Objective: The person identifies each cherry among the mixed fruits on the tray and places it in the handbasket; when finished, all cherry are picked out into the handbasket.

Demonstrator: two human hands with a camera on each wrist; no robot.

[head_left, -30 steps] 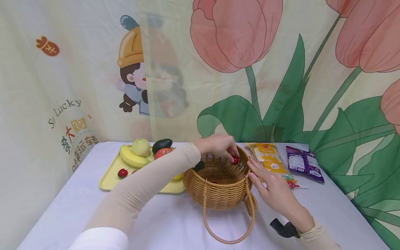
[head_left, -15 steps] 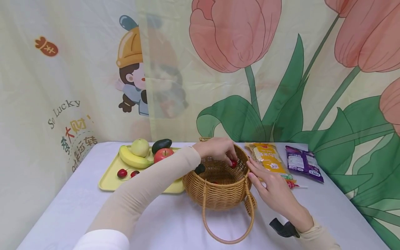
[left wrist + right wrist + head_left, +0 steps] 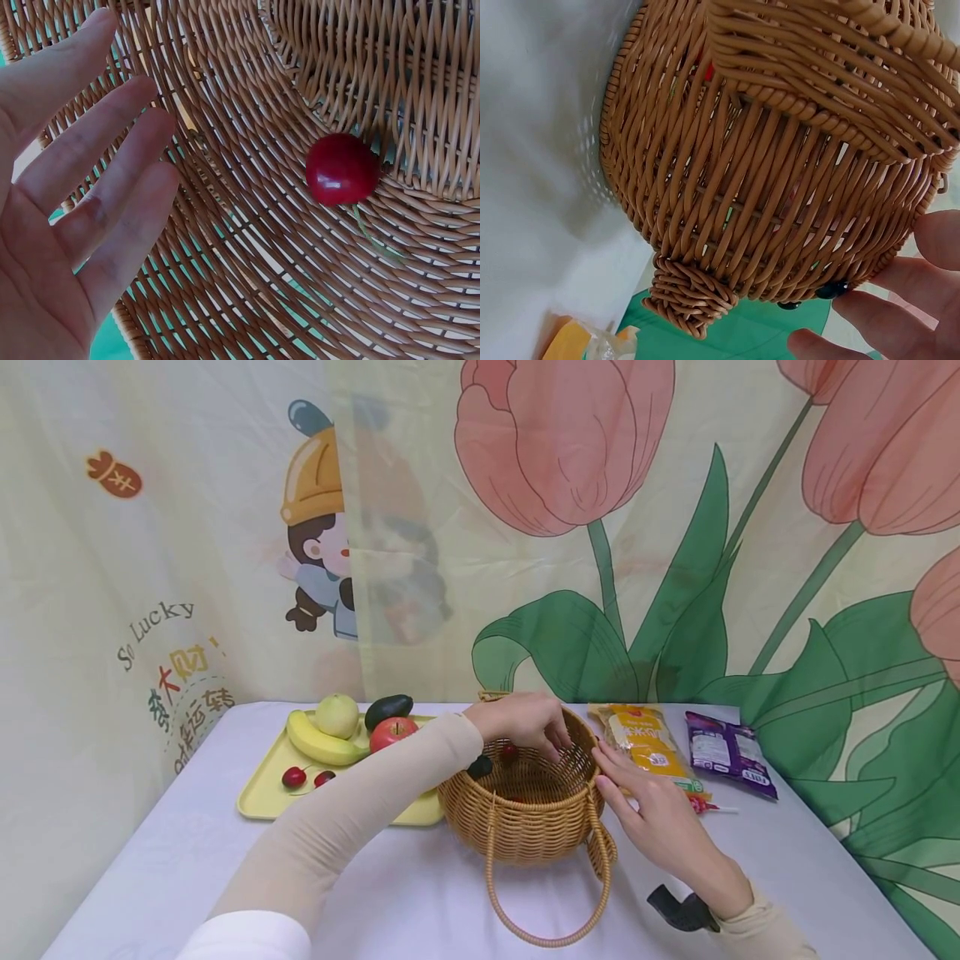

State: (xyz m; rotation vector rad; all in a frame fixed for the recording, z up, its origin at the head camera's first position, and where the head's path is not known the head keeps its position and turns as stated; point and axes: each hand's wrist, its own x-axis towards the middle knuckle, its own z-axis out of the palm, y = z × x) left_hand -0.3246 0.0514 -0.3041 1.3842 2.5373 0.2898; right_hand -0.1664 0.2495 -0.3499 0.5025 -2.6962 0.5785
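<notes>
My left hand hovers inside the mouth of the round wicker basket, with its fingers spread and nothing in them. Lower in the basket lies a dark red cherry with a thin green stem, apart from the fingertips in the left wrist view. From the right, my right hand rests straight fingers against the basket's rim. Those fingers touch the woven side in the right wrist view. The basket's looped handle hangs down in front onto the table.
To the left, a yellow tray bears a banana, a red apple, a pale round fruit, a dark avocado and cherries. At right lie a yellow snack bag, a purple bag and a lollipop.
My left hand has let go of the cherry, which now lies in the basket to the left of the fingertips. The hand has sunk slightly lower. My right hand has stayed on the rim.
</notes>
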